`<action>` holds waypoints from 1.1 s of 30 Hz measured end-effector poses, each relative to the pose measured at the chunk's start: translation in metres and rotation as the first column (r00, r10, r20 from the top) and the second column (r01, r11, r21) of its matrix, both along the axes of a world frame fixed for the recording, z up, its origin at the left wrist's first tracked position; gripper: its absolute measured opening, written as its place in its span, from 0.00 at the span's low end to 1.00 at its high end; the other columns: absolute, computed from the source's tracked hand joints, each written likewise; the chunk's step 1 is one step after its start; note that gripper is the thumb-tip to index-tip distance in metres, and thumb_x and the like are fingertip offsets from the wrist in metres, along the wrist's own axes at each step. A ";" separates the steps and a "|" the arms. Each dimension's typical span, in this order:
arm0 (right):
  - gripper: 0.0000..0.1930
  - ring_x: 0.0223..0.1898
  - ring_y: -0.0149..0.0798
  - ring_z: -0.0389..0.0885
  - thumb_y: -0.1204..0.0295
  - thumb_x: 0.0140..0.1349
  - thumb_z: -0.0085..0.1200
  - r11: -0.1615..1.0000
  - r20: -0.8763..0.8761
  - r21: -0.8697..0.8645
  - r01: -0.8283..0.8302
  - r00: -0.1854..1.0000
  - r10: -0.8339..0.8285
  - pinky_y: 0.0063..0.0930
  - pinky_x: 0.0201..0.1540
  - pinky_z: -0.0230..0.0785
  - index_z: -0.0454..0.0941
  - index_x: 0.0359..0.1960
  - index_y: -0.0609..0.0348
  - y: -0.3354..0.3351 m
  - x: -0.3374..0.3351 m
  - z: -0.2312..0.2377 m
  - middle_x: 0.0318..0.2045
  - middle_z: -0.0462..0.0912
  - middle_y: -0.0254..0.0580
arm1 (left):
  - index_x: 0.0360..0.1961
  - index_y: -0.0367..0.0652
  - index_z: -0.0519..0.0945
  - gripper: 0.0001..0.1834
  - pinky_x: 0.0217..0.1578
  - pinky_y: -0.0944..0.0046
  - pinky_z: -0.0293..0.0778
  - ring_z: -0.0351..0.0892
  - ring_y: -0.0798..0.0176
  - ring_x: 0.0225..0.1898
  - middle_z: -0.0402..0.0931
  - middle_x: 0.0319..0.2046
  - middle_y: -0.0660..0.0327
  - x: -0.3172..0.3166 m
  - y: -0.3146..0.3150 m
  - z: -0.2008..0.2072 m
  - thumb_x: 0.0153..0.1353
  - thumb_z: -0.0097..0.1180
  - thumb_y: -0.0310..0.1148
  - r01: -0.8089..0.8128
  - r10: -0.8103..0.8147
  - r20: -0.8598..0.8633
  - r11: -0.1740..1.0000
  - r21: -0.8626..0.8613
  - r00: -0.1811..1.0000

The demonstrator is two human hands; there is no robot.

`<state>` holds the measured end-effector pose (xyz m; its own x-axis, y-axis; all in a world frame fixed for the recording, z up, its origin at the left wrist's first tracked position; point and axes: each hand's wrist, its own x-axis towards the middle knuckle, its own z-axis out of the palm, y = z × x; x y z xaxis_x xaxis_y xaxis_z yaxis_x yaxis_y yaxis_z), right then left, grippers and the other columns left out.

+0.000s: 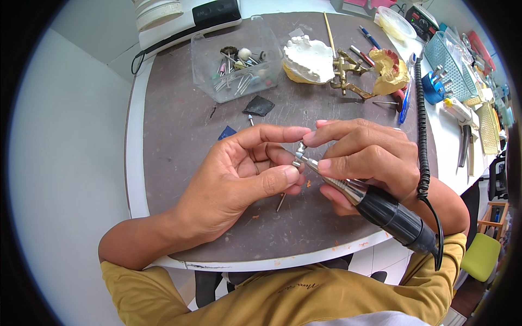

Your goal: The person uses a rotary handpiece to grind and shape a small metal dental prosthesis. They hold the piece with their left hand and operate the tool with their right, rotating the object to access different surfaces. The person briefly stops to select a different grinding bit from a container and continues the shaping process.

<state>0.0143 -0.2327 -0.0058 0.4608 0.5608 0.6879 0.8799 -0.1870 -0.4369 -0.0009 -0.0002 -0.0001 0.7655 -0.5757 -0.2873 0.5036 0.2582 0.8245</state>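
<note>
Near the middle of the table, my left hand [231, 171] pinches a small shiny metal dental piece [300, 146] between its fingertips and thumb. My right hand [375, 152] is closed around a black and silver rotary handpiece [394, 214], held like a pen. The handpiece's tip points up and left and meets the metal piece, or lies right beside it; the fingers partly hide the contact. My right fingertips come close to the left index finger. Beneath the hands a thin metal shank [281, 202] lies on the table.
Beyond the hands stands a clear plastic box [209, 89] of rotary bits. A white dental cast [309, 60] sits on a brass articulator [342, 70] beside a yellow cast [402, 73]. The handpiece's coiled black cord [421, 130] runs down the right side. Baskets [448, 68] line the right edge.
</note>
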 end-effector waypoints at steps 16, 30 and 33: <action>0.14 0.40 0.48 0.87 0.81 0.45 0.69 1.000 -0.031 0.004 0.000 1.000 0.000 0.34 0.40 0.83 0.80 0.34 0.61 0.000 0.000 0.001 0.31 0.83 0.44 | 0.64 0.38 0.69 0.28 0.48 0.67 0.79 0.79 0.69 0.44 0.71 0.42 0.64 0.001 0.001 0.000 0.63 0.61 0.24 0.017 -0.017 -0.016 1.000 -0.016 1.000; 0.14 0.40 0.47 0.87 0.82 0.45 0.69 1.000 -0.028 0.006 0.000 1.000 0.000 0.34 0.39 0.83 0.80 0.34 0.61 0.000 0.000 0.002 0.31 0.83 0.45 | 0.64 0.37 0.69 0.28 0.48 0.67 0.79 0.80 0.69 0.44 0.72 0.41 0.64 0.001 0.001 0.000 0.63 0.61 0.25 0.017 -0.017 -0.019 1.000 -0.022 1.000; 0.14 0.40 0.47 0.87 0.82 0.45 0.69 1.000 -0.030 0.017 0.010 0.999 -0.010 0.34 0.39 0.82 0.80 0.34 0.61 0.000 0.000 0.001 0.31 0.83 0.45 | 0.64 0.37 0.69 0.28 0.48 0.67 0.79 0.80 0.69 0.43 0.72 0.41 0.64 0.001 0.000 0.000 0.63 0.61 0.25 0.015 -0.015 -0.019 1.000 -0.014 1.000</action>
<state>0.0144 -0.2331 -0.0052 0.4870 0.5443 0.6830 0.8643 -0.1879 -0.4666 -0.0001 0.0001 0.0004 0.7512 -0.5911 -0.2937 0.5233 0.2621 0.8109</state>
